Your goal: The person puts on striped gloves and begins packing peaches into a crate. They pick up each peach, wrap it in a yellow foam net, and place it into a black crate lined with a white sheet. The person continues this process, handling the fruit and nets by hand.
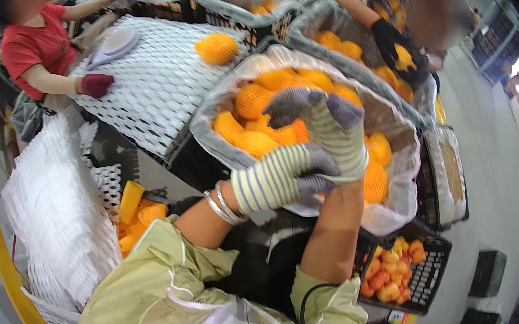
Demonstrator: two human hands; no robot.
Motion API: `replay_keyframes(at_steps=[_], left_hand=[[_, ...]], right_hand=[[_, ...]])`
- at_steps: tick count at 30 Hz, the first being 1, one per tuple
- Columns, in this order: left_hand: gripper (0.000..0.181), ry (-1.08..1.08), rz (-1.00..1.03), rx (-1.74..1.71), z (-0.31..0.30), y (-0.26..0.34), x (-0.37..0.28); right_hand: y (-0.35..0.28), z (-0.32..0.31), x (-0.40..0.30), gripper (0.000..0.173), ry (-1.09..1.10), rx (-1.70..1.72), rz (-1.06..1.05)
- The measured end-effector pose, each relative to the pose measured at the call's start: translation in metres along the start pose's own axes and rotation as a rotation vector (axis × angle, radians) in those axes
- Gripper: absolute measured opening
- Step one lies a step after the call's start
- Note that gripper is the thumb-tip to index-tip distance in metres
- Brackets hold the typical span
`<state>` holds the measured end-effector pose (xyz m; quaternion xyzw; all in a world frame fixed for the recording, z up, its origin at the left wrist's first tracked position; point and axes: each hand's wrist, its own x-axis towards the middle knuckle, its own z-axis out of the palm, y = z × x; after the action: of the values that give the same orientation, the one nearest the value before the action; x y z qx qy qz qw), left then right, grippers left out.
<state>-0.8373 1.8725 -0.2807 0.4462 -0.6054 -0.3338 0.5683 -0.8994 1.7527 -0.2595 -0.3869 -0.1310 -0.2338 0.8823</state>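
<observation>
Both my hands wear striped knit gloves with grey-purple palms and fingers. My left hand [282,178] pinches the cuff of the right glove at the wrist. Raised over a lined crate, my right hand [328,127] has its fingers bent and apart, and nothing shows in it. Below it, orange net-sleeved fruit [255,143] lies in the crate, whose white liner [393,216] is folded over the rim. A single netted fruit [217,49] rests on white foam netting [151,73] to the left, near a round, pale handled object [119,41].
Co-workers stand at left and top right, one holding a netted fruit [403,58]. Other lined crates line the back. White foam sheets [55,211] and orange foam sleeves [131,202] lie lower left. A black crate [435,276] of red-yellow fruit [389,276] stands lower right.
</observation>
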Motion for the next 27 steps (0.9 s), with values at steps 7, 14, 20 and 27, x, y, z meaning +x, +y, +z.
replay_keyframes(at_steps=[7,14,20,27], left_hand=[[0.031,0.736,0.205,0.227,-0.038,-0.005,-0.001],[0.020,0.795,0.017,0.119,-0.050,-0.023,-0.003],[0.008,1.067,0.065,-0.142,-0.059,-0.019,0.000],[0.028,0.471,-0.012,0.139,0.002,-0.016,0.002]], right_hand=[[0.007,-0.004,-0.022,0.031,0.112,-0.095,-0.233],[0.024,-0.012,-0.016,0.048,0.068,-0.508,0.028],[0.023,-0.025,0.005,0.045,0.004,-0.231,0.045],[0.033,0.006,-0.003,0.042,0.276,0.063,-0.156]])
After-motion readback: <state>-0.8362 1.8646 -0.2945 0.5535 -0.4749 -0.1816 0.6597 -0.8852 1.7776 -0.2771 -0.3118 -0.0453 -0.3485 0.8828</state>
